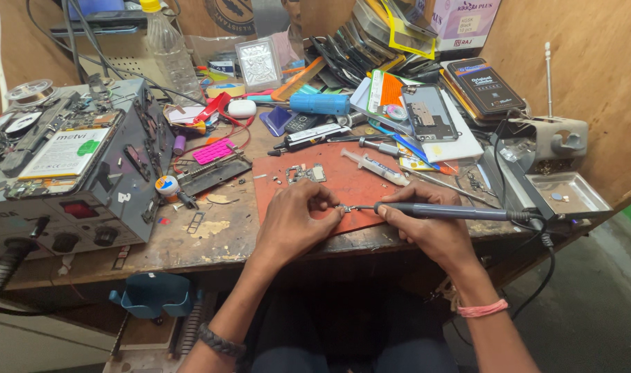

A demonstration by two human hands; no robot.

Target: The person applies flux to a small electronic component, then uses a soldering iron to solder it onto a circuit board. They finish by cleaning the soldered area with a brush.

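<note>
On the red work mat [343, 181], the right hand [426, 231] grips a soldering iron [443, 211] lying left-right, its tip meeting the small metal part [345, 208] pinched in the closed fingertips of the left hand [294, 221].

The small metal part [346, 208] pinched at the left hand [296, 221] is too tiny to identify. The fingertips cover most of it. The grey machine [67, 186] on the bench [212, 235] is cut off at the left edge.
</note>
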